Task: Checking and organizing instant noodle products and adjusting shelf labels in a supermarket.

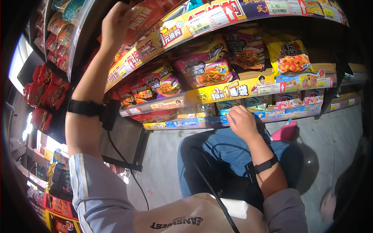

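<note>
My left hand (115, 21) is raised at the top left, against a red plastic noodle packet (142, 17) above the upper shelf edge; its fingers are partly hidden, so its grip is unclear. My right hand (242, 119) hangs above my knees in front of the lowest shelf, fingers curled, with nothing visible in it. Before me, the middle shelf holds purple instant noodle packets (205, 65), a yellow noodle packet (290, 56) at the right and red noodle packets (126, 97) at the left. Small bright packets (256, 103) stand on the shelf below.
Yellow price-strip shelf edges (221, 94) curve across in front of me. Cup noodles (58, 38) stand on a rack at the upper left, with red packets (49, 87) below it. A dark cabinet (125, 145) stands left of my legs. Black cables (128, 163) hang near my body.
</note>
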A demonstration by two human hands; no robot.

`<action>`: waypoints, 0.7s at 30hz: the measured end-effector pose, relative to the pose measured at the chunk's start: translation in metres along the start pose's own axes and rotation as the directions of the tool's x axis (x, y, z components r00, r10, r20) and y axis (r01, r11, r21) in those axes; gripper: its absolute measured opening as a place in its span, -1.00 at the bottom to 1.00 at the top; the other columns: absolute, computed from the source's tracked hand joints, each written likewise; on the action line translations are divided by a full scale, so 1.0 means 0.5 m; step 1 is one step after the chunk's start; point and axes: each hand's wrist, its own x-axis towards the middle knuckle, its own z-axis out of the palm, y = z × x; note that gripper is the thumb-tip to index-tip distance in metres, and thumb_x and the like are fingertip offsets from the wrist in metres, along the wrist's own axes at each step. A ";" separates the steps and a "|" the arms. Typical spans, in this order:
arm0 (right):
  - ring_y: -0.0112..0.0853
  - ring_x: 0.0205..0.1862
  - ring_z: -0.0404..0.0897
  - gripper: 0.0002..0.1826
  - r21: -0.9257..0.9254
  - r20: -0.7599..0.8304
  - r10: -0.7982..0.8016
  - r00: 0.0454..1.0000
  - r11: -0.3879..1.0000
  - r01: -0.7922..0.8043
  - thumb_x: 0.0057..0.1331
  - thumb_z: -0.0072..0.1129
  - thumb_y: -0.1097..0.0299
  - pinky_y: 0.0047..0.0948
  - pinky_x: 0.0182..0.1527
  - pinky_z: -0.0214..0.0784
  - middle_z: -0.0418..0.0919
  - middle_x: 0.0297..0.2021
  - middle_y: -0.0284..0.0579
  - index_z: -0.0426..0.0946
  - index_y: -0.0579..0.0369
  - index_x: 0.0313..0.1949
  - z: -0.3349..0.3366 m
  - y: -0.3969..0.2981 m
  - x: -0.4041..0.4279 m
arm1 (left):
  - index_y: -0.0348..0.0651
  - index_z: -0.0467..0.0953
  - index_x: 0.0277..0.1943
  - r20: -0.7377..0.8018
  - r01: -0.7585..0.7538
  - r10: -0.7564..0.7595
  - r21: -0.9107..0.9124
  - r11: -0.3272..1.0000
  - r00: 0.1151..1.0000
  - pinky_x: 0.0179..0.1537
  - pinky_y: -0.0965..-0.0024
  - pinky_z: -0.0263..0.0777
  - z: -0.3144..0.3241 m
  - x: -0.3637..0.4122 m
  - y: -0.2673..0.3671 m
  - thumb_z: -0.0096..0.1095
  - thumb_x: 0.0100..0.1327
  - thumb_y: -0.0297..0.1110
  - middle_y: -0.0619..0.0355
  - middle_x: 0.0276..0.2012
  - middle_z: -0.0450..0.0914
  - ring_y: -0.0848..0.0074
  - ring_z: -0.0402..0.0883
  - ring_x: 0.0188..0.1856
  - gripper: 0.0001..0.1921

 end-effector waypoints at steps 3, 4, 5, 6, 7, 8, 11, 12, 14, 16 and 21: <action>-0.22 -0.32 0.45 -0.89 -0.023 0.027 0.035 0.999 0.999 -0.035 0.08 0.15 0.41 -0.28 -0.26 0.36 0.43 -0.46 -0.17 0.42 0.13 -0.52 0.001 -0.001 0.001 | -0.28 0.42 -0.25 -0.073 -0.189 0.198 0.114 0.975 0.978 -0.28 0.57 0.31 -0.039 -0.012 -0.013 0.03 0.26 -0.53 0.21 -0.42 0.43 0.66 0.39 -0.36 -0.96; -0.23 -0.32 0.45 -0.89 -0.028 0.028 0.029 0.999 0.999 -0.028 0.08 0.15 0.41 -0.29 -0.27 0.37 0.43 -0.46 -0.18 0.43 0.13 -0.52 0.001 0.000 0.001 | -0.29 0.42 -0.27 -0.112 -0.151 0.161 0.095 0.984 0.981 -0.28 0.55 0.33 -0.047 -0.023 -0.005 0.07 0.23 -0.55 0.17 -0.40 0.46 0.63 0.43 -0.36 -0.96; -0.24 -0.32 0.45 -0.89 -0.033 0.030 0.022 0.999 0.999 -0.021 0.08 0.15 0.40 -0.30 -0.27 0.37 0.42 -0.47 -0.19 0.43 0.12 -0.52 -0.002 0.001 0.000 | -0.30 0.42 -0.29 -0.149 -0.112 0.122 0.074 0.991 0.981 -0.28 0.52 0.35 -0.051 -0.037 0.008 0.11 0.20 -0.57 0.14 -0.39 0.48 0.59 0.47 -0.35 -0.95; -0.25 -0.30 0.45 -0.90 -0.033 0.042 0.029 0.999 0.999 -0.028 0.08 0.15 0.40 -0.30 -0.25 0.36 0.43 -0.44 -0.19 0.44 0.12 -0.51 -0.002 -0.004 0.001 | -0.30 0.42 -0.29 -0.150 -0.154 0.170 0.111 0.982 0.974 -0.30 0.51 0.35 -0.069 -0.052 0.031 0.10 0.18 -0.59 0.12 -0.40 0.48 0.56 0.48 -0.36 -0.95; -0.25 -0.30 0.45 -0.90 -0.055 0.039 0.043 0.998 0.998 -0.041 0.08 0.15 0.40 -0.30 -0.25 0.36 0.43 -0.44 -0.19 0.44 0.12 -0.51 -0.009 -0.003 0.003 | -0.31 0.42 -0.29 -0.157 -0.195 0.214 0.128 0.972 0.964 -0.32 0.50 0.35 -0.069 -0.072 0.050 0.10 0.16 -0.61 0.09 -0.40 0.47 0.52 0.48 -0.38 -0.94; -0.25 -0.28 0.45 -0.90 -0.045 -0.011 0.015 1.000 0.999 -0.016 0.07 0.15 0.40 -0.30 -0.24 0.36 0.43 -0.43 -0.19 0.45 0.12 -0.49 -0.012 -0.002 0.008 | -0.30 0.41 -0.28 -0.099 -0.250 0.266 0.148 0.957 0.959 -0.34 0.49 0.35 -0.067 -0.098 0.068 0.06 0.17 -0.61 0.09 -0.41 0.46 0.50 0.47 -0.41 -0.94; -0.19 -0.23 0.44 -0.88 -0.144 -0.125 -0.019 0.992 0.990 0.001 0.08 0.14 0.38 -0.24 -0.15 0.33 0.46 -0.35 -0.15 0.46 0.11 -0.39 -0.050 0.008 0.035 | -0.27 0.39 -0.32 0.145 -0.439 0.424 0.090 0.894 0.894 -0.44 0.40 0.37 -0.020 -0.174 0.122 0.05 0.11 -0.63 0.09 -0.49 0.48 0.34 0.48 -0.51 -0.91; -0.15 -0.17 0.43 -0.85 -0.193 -0.197 -0.007 0.980 0.981 -0.032 0.07 0.13 0.38 -0.23 -0.07 0.30 0.49 -0.28 -0.14 0.45 0.12 -0.35 -0.056 0.019 0.040 | -0.26 0.39 -0.34 0.251 -0.435 0.427 -0.023 0.900 0.869 -0.47 0.37 0.37 0.007 -0.200 0.139 0.08 0.08 -0.63 0.07 -0.52 0.48 0.27 0.49 -0.53 -0.91; -0.12 0.02 0.39 -0.72 -0.244 -0.304 0.051 0.951 0.961 -0.129 0.04 0.14 0.38 -0.16 0.08 0.20 0.46 -0.10 -0.10 0.47 0.06 -0.20 -0.101 0.033 0.075 | -0.20 0.40 -0.36 0.356 -0.397 0.409 -0.109 0.911 0.840 -0.53 0.32 0.35 0.058 -0.208 0.198 0.19 0.05 -0.53 0.07 -0.56 0.47 0.21 0.50 -0.54 -0.89; -0.13 0.10 0.33 -0.63 -0.298 -0.367 0.044 0.929 0.941 -0.162 0.01 0.15 0.39 -0.12 0.18 0.08 0.41 -0.02 -0.10 0.46 0.03 -0.11 -0.152 0.058 0.090 | -0.15 0.41 -0.33 0.366 -0.295 0.329 -0.148 0.944 0.870 -0.56 0.26 0.33 0.127 -0.206 0.252 0.24 0.07 -0.43 0.07 -0.58 0.47 0.20 0.51 -0.53 -0.86; -0.12 0.12 0.31 -0.63 -0.393 -0.383 0.079 0.920 0.888 -0.239 0.01 0.11 0.41 -0.07 0.25 -0.05 0.44 -0.03 -0.08 0.48 0.04 -0.11 -0.222 0.118 0.079 | -0.15 0.37 -0.12 0.534 -0.049 0.188 -0.264 0.963 0.825 -0.30 0.23 0.42 0.272 -0.146 0.325 0.03 0.22 -0.47 -0.05 -0.33 0.56 0.07 0.56 -0.27 -0.83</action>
